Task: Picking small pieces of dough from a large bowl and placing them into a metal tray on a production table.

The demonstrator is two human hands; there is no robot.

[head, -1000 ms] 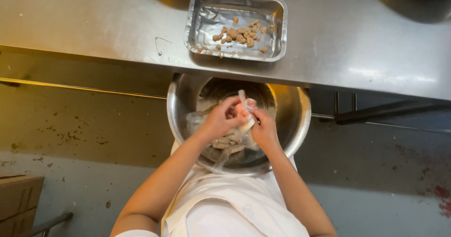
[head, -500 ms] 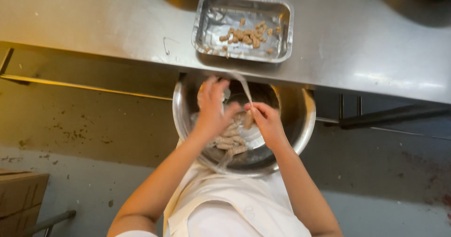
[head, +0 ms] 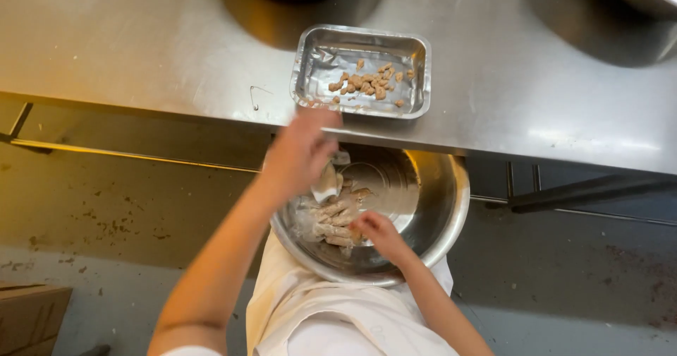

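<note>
Left hand (head: 300,151) grip closed on pale piece (head: 326,181) above steel bowl (head: 451,201); right hand (head: 377,232) fingers curled onto coated strips (head: 331,218), grip extent unclear.

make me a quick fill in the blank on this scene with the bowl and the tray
1. The small brown pieces lie in a rectangular foil ____ on the steel counter.
2. The round steel bowl sits on the person's ____, below the counter edge.
3. The left hand lifts a pale piece above the bowl, while the ____ hand rests on the pale strips inside it.

Missing words: tray; lap; right
</note>
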